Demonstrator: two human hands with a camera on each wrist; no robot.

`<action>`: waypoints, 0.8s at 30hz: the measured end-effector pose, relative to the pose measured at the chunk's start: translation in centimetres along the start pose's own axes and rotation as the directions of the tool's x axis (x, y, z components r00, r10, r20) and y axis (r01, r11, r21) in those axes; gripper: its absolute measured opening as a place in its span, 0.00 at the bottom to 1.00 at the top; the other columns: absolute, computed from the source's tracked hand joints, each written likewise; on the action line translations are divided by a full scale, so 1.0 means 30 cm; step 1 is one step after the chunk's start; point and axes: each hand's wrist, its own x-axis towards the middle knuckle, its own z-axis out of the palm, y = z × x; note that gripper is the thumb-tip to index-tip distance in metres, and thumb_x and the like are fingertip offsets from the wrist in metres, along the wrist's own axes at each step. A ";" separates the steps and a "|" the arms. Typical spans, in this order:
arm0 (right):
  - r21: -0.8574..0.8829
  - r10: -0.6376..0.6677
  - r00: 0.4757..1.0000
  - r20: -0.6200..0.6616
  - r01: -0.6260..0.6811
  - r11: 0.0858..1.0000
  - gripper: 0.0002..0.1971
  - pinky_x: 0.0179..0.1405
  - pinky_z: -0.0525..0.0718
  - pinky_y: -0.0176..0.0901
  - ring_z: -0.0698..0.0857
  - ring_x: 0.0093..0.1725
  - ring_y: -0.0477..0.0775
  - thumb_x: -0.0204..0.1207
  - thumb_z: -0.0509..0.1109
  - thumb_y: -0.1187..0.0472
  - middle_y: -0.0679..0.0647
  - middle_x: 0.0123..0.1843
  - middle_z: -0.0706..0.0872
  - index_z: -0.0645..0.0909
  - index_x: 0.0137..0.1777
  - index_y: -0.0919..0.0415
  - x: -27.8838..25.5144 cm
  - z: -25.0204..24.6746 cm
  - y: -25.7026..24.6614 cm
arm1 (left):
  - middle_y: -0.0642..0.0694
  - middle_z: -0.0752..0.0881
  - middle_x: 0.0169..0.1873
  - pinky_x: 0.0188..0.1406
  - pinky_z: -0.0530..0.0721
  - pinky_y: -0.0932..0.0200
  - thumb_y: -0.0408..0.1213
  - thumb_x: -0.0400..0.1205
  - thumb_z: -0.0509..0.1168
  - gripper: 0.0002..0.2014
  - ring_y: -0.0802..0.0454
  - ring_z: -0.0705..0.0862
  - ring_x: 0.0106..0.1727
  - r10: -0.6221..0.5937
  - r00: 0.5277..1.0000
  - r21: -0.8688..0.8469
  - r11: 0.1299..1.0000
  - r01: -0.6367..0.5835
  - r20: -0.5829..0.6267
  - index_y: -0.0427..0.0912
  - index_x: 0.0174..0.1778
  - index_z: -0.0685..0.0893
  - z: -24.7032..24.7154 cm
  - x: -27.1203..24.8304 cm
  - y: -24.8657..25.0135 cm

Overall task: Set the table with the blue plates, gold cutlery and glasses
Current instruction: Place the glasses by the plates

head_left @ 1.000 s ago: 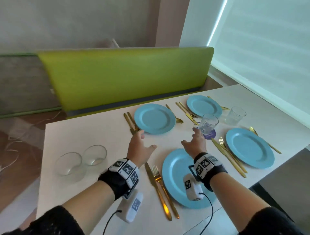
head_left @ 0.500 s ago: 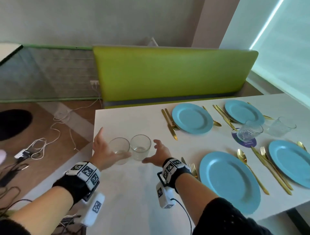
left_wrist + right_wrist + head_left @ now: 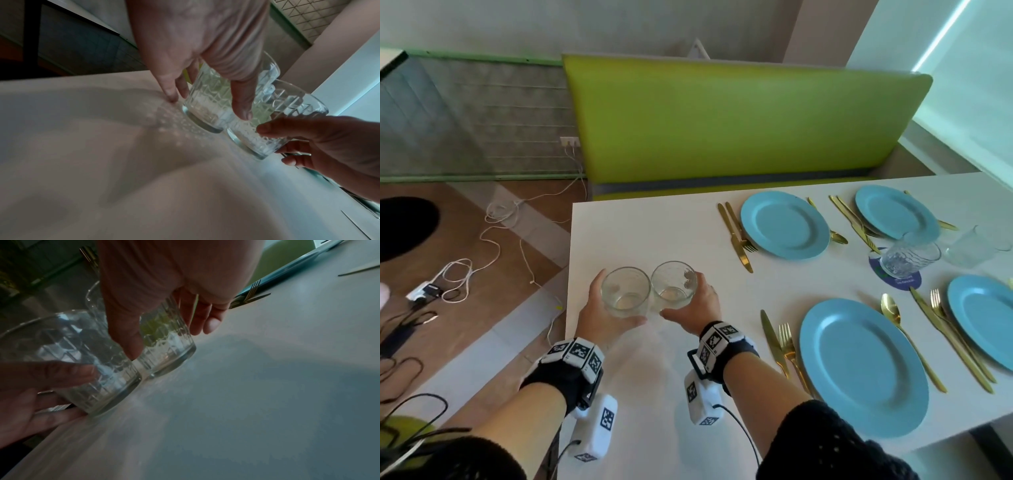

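Two clear patterned glasses stand side by side near the white table's left edge. My left hand (image 3: 599, 308) grips the left glass (image 3: 625, 291) and my right hand (image 3: 697, 306) grips the right glass (image 3: 674, 284). In the left wrist view my thumb and fingers wrap the left glass (image 3: 207, 100). In the right wrist view my thumb lies across the right glass (image 3: 164, 344). Both bases seem to rest on the table. Blue plates lie at the near place (image 3: 863, 366), far left (image 3: 784, 224), far right (image 3: 895, 212) and right (image 3: 983, 318), each flanked by gold cutlery (image 3: 784, 349).
A glass on a purple coaster (image 3: 909, 255) and another glass (image 3: 976, 245) stand between the plates at the right. A green bench back (image 3: 722, 120) runs behind the table. Cables and plugs (image 3: 458, 274) lie on the wooden floor left of the table edge.
My hands left the middle of the table, moved left to the two glasses and closed round them. The view turned left with them.
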 end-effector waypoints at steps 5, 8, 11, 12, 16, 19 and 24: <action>-0.014 0.019 1.000 -0.022 -0.020 1.000 0.40 0.61 0.75 0.43 0.75 0.64 0.54 0.57 0.82 0.50 0.53 0.64 0.78 0.68 0.69 0.53 -0.007 -0.046 0.027 | 0.42 0.80 0.67 0.69 0.76 0.49 0.31 0.61 0.83 0.45 0.43 0.79 0.68 0.020 0.998 0.018 1.000 -0.019 -0.052 0.45 0.74 0.70 0.034 -0.006 0.031; -0.024 0.029 0.998 -0.060 -0.030 0.999 0.40 0.60 0.75 0.42 0.76 0.64 0.55 0.56 0.82 0.50 0.54 0.63 0.78 0.68 0.68 0.54 -0.004 -0.138 0.053 | 0.41 0.80 0.68 0.68 0.75 0.51 0.31 0.62 0.82 0.44 0.42 0.79 0.68 0.035 0.999 0.045 0.998 -0.034 -0.034 0.44 0.73 0.70 0.060 -0.001 0.077; -0.028 0.061 0.988 -0.142 -0.065 0.997 0.40 0.59 0.75 0.41 0.76 0.64 0.56 0.57 0.82 0.51 0.55 0.63 0.79 0.69 0.69 0.56 0.014 -0.274 0.089 | 0.41 0.80 0.67 0.65 0.73 0.54 0.33 0.62 0.82 0.43 0.42 0.79 0.66 0.066 0.997 0.080 0.995 -0.067 0.027 0.45 0.73 0.71 0.117 0.013 0.150; -0.031 0.078 0.981 -0.175 -0.084 0.996 0.40 0.60 0.75 0.42 0.77 0.64 0.56 0.57 0.82 0.51 0.55 0.63 0.80 0.69 0.69 0.57 0.022 -0.325 0.106 | 0.41 0.80 0.67 0.65 0.74 0.55 0.33 0.62 0.82 0.43 0.42 0.80 0.66 0.080 0.996 0.090 0.992 -0.084 0.050 0.46 0.73 0.71 0.146 0.020 0.180; -0.018 0.165 0.947 -0.275 -0.177 0.984 0.40 0.59 0.77 0.42 0.78 0.64 0.57 0.58 0.82 0.51 0.56 0.63 0.81 0.69 0.69 0.58 0.059 -0.528 0.193 | 0.41 0.79 0.68 0.67 0.74 0.55 0.35 0.62 0.83 0.45 0.42 0.79 0.68 0.142 0.981 0.101 0.982 -0.157 0.134 0.46 0.74 0.70 0.279 0.044 0.312; 0.014 0.230 0.909 -0.348 -0.241 0.970 0.39 0.60 0.77 0.43 0.78 0.66 0.59 0.61 0.81 0.52 0.58 0.64 0.81 0.68 0.70 0.60 0.081 -0.667 0.274 | 0.43 0.79 0.69 0.67 0.75 0.56 0.37 0.62 0.83 0.46 0.43 0.78 0.69 0.185 0.964 0.105 0.972 -0.208 0.193 0.46 0.75 0.69 0.386 0.048 0.406; 0.108 0.367 0.824 -0.432 -0.357 0.928 0.37 0.62 0.78 0.48 0.79 0.65 0.61 0.60 0.81 0.53 0.61 0.65 0.80 0.69 0.68 0.61 0.131 -0.813 0.418 | 0.46 0.81 0.67 0.64 0.76 0.60 0.39 0.61 0.83 0.46 0.46 0.80 0.67 0.205 0.950 0.103 0.967 -0.234 0.237 0.48 0.74 0.69 0.552 0.052 0.499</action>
